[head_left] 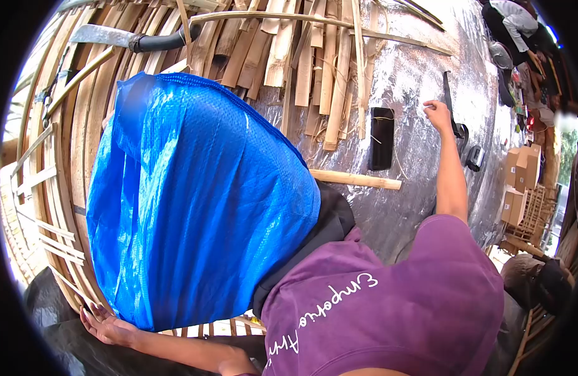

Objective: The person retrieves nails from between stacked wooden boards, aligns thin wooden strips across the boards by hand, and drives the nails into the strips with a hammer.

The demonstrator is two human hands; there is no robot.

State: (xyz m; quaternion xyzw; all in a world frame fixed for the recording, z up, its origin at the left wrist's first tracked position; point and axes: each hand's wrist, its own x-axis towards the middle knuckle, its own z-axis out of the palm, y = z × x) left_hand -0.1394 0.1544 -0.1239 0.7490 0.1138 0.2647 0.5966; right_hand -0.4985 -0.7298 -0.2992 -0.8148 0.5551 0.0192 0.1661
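My left hand [107, 326] is at the lower left, palm up with its fingers spread. It lies beside the lower edge of a blue woven plastic sheet [201, 200], which drapes over my lap and legs. My right hand [438, 117] reaches out over the silvery floor sheet, its fingers loosely bent and partly apart; nothing shows in them. Close to it are a black strap [447, 94] and a black smartphone [382, 139]. A machete [107, 36] with a curved dark handle lies at the upper left, away from both hands.
Split bamboo strips [289, 56] are piled beyond my lap. A short bamboo piece [358, 180] juts out beside my hip. Silvery sheeting [414, 69] covers the floor. Cardboard boxes [522, 168] stand at the right; another person [513, 25] is at the upper right.
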